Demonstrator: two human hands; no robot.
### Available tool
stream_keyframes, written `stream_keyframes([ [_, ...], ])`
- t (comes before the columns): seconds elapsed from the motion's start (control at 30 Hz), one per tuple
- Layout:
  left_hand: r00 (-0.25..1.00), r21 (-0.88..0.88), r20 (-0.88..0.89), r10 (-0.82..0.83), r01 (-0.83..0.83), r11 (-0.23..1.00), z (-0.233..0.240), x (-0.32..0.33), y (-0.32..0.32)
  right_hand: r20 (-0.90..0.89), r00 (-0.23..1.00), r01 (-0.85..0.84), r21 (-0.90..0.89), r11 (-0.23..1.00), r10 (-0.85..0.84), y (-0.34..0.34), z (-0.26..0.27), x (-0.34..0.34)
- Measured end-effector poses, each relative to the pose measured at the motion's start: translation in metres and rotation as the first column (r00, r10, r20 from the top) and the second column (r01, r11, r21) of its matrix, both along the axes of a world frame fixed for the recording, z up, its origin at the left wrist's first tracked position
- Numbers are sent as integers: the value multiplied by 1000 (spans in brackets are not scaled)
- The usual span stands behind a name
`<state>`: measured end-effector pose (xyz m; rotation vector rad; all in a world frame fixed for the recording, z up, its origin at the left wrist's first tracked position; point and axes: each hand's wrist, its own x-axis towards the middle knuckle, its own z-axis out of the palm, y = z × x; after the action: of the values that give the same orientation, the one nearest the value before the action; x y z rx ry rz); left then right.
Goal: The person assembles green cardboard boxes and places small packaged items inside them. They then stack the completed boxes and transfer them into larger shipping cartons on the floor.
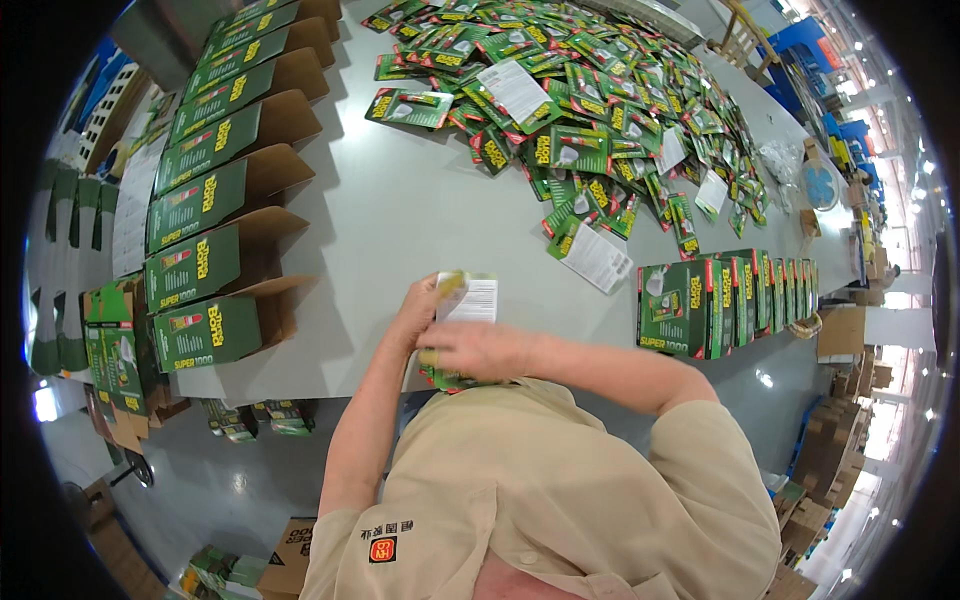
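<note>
Close in front of my body, at the table's near edge, my left hand (421, 306) grips blister cards (477, 297), the top one with its white printed back facing up. The exact number held is unclear. My right hand (480, 349) crosses over the lower part of these cards and is blurred by motion. Whether its fingers pinch anything is hidden. Below it shows the green and red printed front of a card (453, 381). Something yellow covers a fingertip on each hand.
A large loose heap of green glue blister cards (577, 142) spreads over the far side of the grey table (375, 225). Open green display boxes (206, 334) line the left. More green boxes (675, 307) stand in a row at right. Cartons (289, 555) sit on the floor.
</note>
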<state>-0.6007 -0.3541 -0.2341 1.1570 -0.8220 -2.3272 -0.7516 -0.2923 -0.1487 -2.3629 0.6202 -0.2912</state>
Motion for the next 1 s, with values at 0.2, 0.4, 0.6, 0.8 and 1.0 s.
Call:
stream_keyframes([
  [0.2,999,-116,21,47,-45,992,10,18,9,103,314,917,-290,274,-944,30,-61,-111],
  [0.4,978,-578,203,36,90,811,9,24,6,-224,265,919,-235,316,-938,30,-68,-161],
  [0.6,999,-92,33,36,-33,995,13,-4,0,-86,996,-7,-316,949,-21,20,-34,-76],
  [0.8,999,-103,28,44,-41,994,21,2,1,-214,534,608,-576,547,-818,-32,-53,-205],
  [1.0,983,22,38,178,-179,984,26,9,5,-102,542,639,695,330,-834,-46,-47,-184],
])
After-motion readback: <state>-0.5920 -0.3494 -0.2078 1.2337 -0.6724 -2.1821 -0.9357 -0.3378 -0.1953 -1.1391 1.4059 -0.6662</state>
